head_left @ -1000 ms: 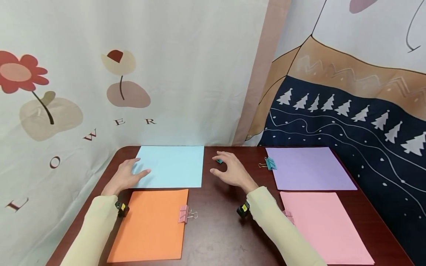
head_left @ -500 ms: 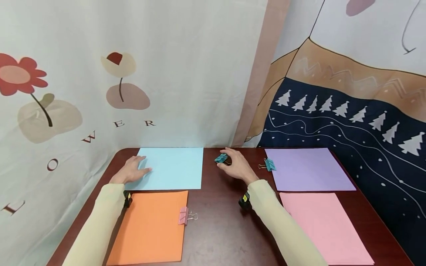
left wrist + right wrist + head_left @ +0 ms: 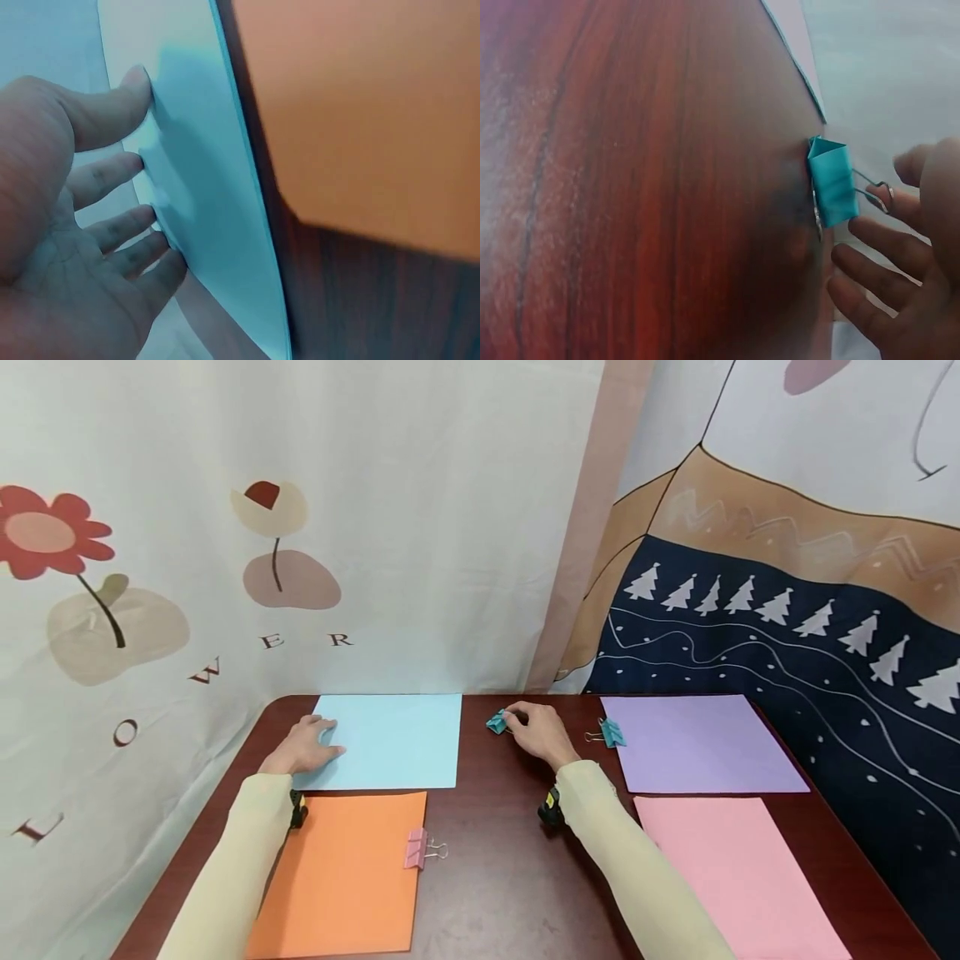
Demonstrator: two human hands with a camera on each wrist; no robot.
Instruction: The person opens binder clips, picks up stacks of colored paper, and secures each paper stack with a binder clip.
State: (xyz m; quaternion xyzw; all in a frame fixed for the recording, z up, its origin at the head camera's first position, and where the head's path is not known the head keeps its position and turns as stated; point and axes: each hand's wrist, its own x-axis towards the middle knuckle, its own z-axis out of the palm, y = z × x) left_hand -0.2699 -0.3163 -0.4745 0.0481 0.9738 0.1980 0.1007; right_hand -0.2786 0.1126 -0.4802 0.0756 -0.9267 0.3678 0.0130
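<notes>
A turquoise binder clip (image 3: 497, 721) sits at the table's far middle, between blue and purple paper. My right hand (image 3: 542, 732) pinches at its near side with thumb and index finger. In the right wrist view, the binder clip (image 3: 834, 182) has a wire handle lying against the index finger (image 3: 904, 208); the other fingers are loosely extended. My left hand (image 3: 302, 746) is spread over the left side of the light blue paper stack (image 3: 397, 743). Its fingertips (image 3: 142, 214) touch or nearly touch the left edge of that paper in the left wrist view.
Orange paper (image 3: 348, 885) with a pink binder clip (image 3: 416, 849) lies at the near left. Purple paper (image 3: 697, 743), with another turquoise clip (image 3: 612, 732) at its left edge, is at far right. Pink paper (image 3: 735, 868) lies nearer. A curtain (image 3: 420, 527) hangs behind the table.
My right hand has closed from a wide thumb-finger gap down to a pinch at the turquoise clip. My left hand has slid slightly to the right over the blue paper's left edge.
</notes>
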